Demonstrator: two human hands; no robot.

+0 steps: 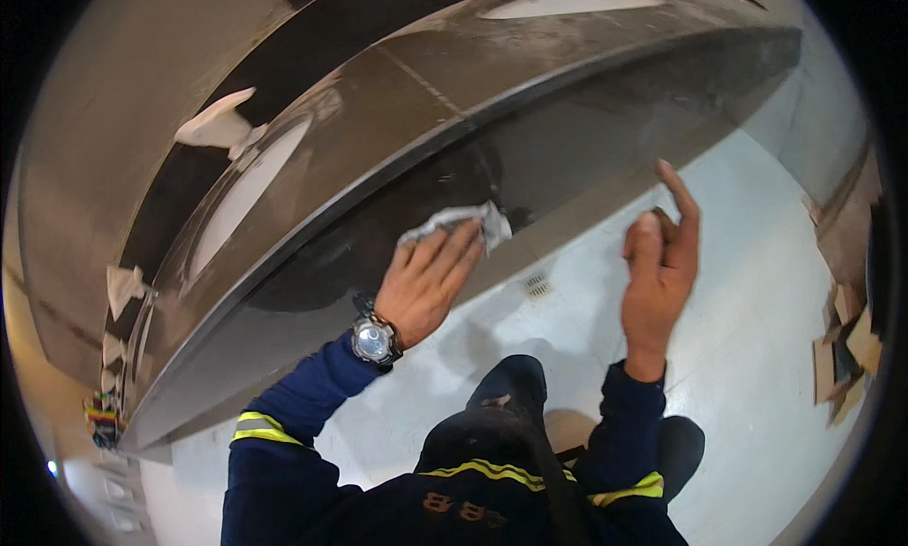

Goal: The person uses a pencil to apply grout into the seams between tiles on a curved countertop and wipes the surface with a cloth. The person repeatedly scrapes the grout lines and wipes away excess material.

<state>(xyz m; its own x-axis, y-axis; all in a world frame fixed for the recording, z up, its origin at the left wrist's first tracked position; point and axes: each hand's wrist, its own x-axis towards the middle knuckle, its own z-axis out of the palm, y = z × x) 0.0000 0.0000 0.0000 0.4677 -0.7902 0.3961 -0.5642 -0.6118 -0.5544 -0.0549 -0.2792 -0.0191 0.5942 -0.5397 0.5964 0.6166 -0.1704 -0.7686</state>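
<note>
Light is moderate and cool, falling from above. The pale floor [757, 291] is the brightest area, and the dark vanity front [586, 158] below the counter edge lies in shadow. Soft sheen glints on the wristwatch [373, 340]. Fisheye distortion bends the counter into an arc; black vignette rings the frame. The centre is sharp, while the rim blurs.

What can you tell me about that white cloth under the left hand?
The cloth is a small, crumpled white rag, soft and wrinkled, maybe paper. The left hand presses it flat-fingered against the dark front panel of a long grey counter, just below its edge. Its bunched upper end sticks out beyond the fingertips; the rest is hidden under the hand. The panel around it looks dusty and streaked.
</note>
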